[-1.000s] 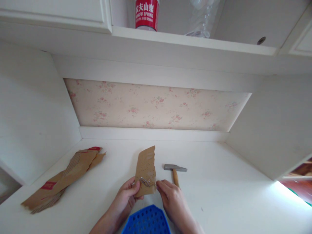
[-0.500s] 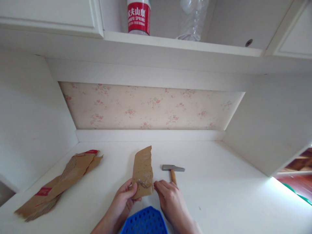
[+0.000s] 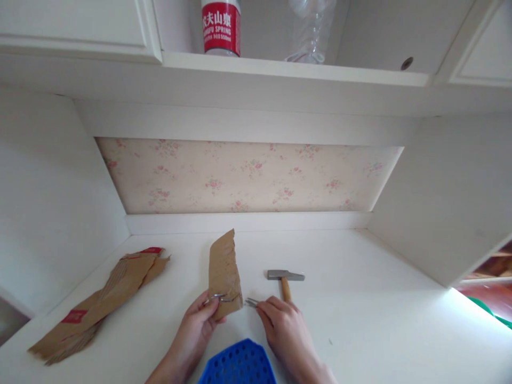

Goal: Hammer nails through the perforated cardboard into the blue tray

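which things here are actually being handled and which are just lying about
Handled: cardboard strip in the left hand; nails pinched by the right hand.
Lying about: hammer, torn cardboard pile, blue perforated piece, red-label bottle, clear bottle.

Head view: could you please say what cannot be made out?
- Metal pieces pinched by the right hand, and those on the cardboard piece in the left hand: too small to identify.
- Hammer: handle end behind the right hand.
- Blue perforated object: cut off by bottom edge.
- Red-labelled bottle: top cut off above.
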{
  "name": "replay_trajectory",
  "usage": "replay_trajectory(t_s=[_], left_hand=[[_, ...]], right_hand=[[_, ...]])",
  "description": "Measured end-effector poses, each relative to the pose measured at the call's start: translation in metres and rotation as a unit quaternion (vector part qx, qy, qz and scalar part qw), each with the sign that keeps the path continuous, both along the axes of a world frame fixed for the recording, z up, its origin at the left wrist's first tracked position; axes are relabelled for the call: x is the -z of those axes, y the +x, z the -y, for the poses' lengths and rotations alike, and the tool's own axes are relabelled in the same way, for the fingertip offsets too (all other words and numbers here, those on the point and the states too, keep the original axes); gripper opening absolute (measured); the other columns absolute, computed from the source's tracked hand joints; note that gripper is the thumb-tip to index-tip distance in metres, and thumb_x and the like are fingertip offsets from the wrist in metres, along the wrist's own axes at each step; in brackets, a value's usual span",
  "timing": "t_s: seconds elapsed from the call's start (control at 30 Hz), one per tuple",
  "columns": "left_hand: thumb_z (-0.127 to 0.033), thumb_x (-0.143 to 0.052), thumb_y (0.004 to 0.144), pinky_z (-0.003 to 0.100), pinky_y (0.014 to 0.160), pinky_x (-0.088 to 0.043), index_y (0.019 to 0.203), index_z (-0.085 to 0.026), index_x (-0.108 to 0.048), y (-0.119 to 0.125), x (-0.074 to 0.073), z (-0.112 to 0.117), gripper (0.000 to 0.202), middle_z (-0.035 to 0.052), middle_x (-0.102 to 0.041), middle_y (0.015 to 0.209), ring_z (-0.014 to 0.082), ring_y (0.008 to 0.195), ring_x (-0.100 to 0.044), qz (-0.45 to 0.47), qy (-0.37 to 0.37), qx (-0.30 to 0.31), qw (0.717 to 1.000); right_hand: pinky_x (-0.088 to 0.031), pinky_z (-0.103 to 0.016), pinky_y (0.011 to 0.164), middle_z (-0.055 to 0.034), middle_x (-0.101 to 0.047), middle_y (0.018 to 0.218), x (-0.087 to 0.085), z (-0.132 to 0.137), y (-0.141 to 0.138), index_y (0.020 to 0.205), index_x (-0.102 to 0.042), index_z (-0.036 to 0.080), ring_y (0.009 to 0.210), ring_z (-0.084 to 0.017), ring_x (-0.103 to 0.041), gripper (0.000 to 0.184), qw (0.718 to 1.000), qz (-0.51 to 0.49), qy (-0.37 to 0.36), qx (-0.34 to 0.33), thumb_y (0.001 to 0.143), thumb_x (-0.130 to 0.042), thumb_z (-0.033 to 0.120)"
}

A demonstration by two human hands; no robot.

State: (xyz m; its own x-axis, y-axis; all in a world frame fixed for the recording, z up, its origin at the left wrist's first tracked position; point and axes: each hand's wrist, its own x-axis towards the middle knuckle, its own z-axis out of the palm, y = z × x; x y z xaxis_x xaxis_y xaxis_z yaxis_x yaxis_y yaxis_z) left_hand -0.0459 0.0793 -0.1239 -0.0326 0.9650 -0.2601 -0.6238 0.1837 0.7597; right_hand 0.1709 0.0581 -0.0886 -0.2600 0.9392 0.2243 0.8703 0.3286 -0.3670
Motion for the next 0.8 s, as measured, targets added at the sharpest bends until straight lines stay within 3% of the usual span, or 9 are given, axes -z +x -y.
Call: replay_trajectory(t_s=[0.2,0.37,0.53,0.67,0.8], left_hand=[[-0.040,-0.088,0.066,0.026,0.055,-0.054,0.103,-0.016,-0.072,0.010,-0.008,0.007,0.047,0.0106,-0.078,0.101,0.0260,0.083,-0.074,-0.119,0.034,0.051,0.991],[-0.049,-0.086,0.065,0.028,0.054,-0.053,0.096,-0.016,-0.072,0.013,-0.005,0.006,0.048,0.0097,-0.078,0.088,0.0238,0.070,-0.072,-0.200,0.049,0.087,0.975],[-0.049,-0.087,0.062,0.028,0.054,-0.052,0.092,-0.017,-0.070,0.017,-0.005,0.005,0.047,0.0064,-0.077,0.077,0.0210,0.059,-0.068,-0.212,0.051,0.082,0.973],[-0.054,-0.085,0.063,0.029,0.055,-0.053,0.094,-0.017,-0.069,0.020,-0.007,0.007,0.051,0.0074,-0.077,0.079,0.0208,0.059,-0.068,-0.214,0.056,0.093,0.971],[-0.060,-0.084,0.063,0.030,0.054,-0.053,0.093,-0.016,-0.068,0.021,-0.010,0.008,0.056,0.0083,-0.076,0.079,0.0216,0.061,-0.067,-0.214,0.060,0.117,0.968]], right_hand=[[-0.048,-0.041,0.078,-0.0064,-0.077,0.086,0.008,-0.001,-0.001,0.081,-0.073,0.023,0.084,-0.028,-0.073,0.029,0.999,0.051,-0.008,-0.011,0.096,-0.050,0.020],[-0.048,-0.042,0.077,-0.0081,-0.077,0.085,0.011,-0.003,0.000,0.079,-0.074,0.022,0.082,-0.029,-0.073,0.026,0.999,0.033,-0.017,-0.014,0.095,-0.054,0.022],[-0.051,-0.042,0.077,-0.0083,-0.075,0.086,0.006,0.001,-0.002,0.092,-0.075,0.021,0.081,-0.028,-0.070,0.028,0.998,-0.069,-0.006,0.009,0.098,-0.049,0.029],[-0.055,-0.026,0.073,-0.0027,-0.075,0.096,0.002,0.004,-0.006,0.114,-0.071,0.024,0.077,-0.015,-0.069,0.025,0.981,-0.193,-0.014,-0.022,0.097,-0.056,0.032],[-0.054,-0.020,0.081,-0.0021,-0.076,0.097,0.003,0.004,-0.008,0.104,-0.076,0.025,0.091,-0.013,-0.070,0.025,0.965,-0.251,-0.021,-0.075,0.100,-0.052,0.028]])
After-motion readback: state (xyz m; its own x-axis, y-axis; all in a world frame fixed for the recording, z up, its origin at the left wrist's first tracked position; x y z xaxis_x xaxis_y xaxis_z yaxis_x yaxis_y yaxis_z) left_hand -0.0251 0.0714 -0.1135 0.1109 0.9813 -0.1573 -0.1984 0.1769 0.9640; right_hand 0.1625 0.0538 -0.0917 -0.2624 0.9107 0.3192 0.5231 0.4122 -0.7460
